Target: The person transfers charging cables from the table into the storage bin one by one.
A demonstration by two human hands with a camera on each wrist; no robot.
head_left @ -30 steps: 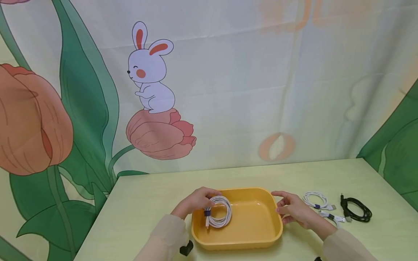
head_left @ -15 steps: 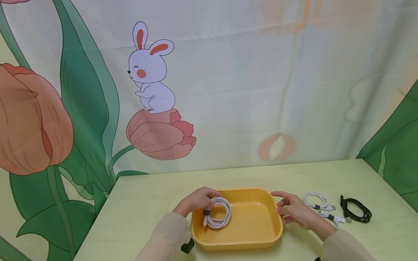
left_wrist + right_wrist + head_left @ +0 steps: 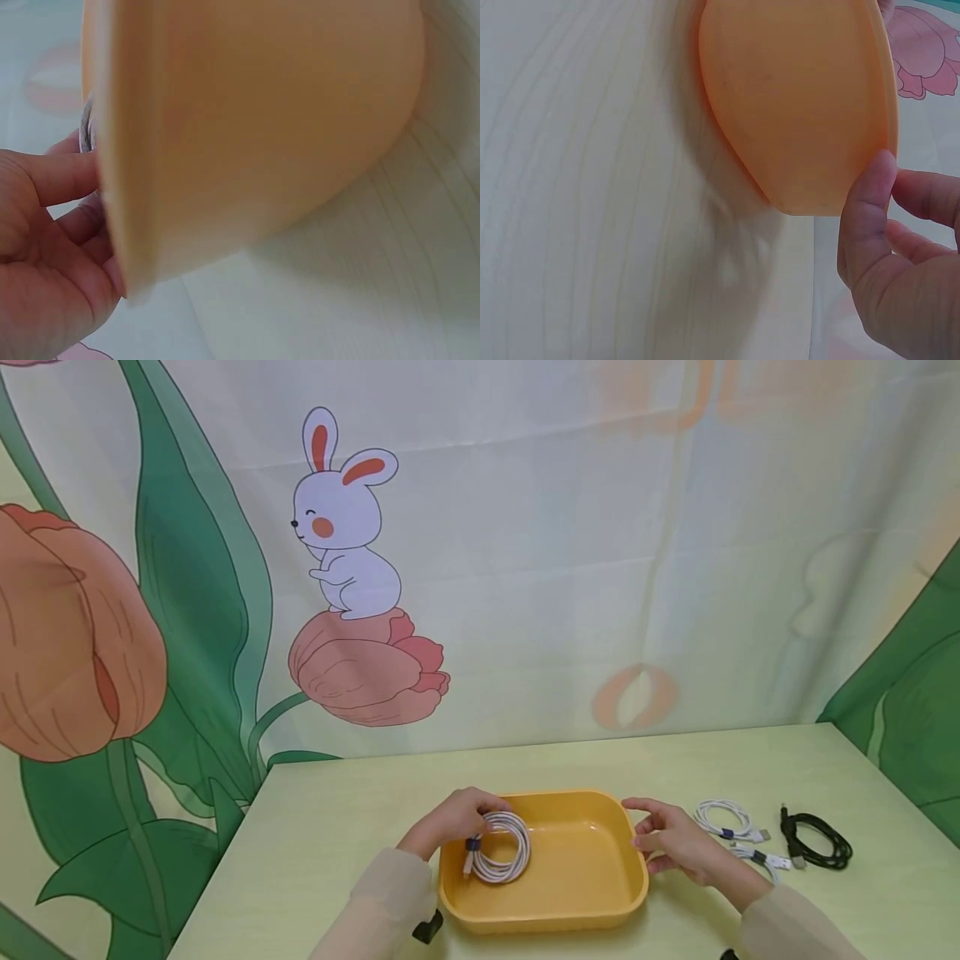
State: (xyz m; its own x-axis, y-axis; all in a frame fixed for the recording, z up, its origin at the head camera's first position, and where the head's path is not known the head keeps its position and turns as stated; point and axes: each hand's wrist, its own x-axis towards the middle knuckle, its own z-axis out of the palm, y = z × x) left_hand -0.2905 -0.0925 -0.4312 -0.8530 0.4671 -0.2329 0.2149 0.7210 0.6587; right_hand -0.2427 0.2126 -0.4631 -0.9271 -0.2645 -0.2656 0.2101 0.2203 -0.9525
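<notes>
A yellow plastic tray (image 3: 588, 872) stands on the table before me. My left hand (image 3: 455, 817) reaches over its left rim and holds a coiled whitish charging cable (image 3: 523, 858), bound with a dark blue tie (image 3: 472, 843), over the left part of the tray. In the left wrist view the tray's outer wall (image 3: 277, 120) hides most of the coil; a bit of cable (image 3: 86, 129) shows by the fingers. At the tray's right side, my right hand (image 3: 678, 845) pinches the rim between thumb and fingers, as the right wrist view confirms with the fingers (image 3: 870, 202) against the wall.
Right of the tray lie two small white coiled cables, one behind (image 3: 746, 827) and one nearer (image 3: 771, 862), the nearer partly behind my right wrist. Farther right is a black coiled cable (image 3: 828, 862). A printed cloth backdrop (image 3: 525, 568) hangs behind the table.
The coil has shifted slightly left in my left hand, and its plug end has swung a little left. My right hand and the tray keep their places.
</notes>
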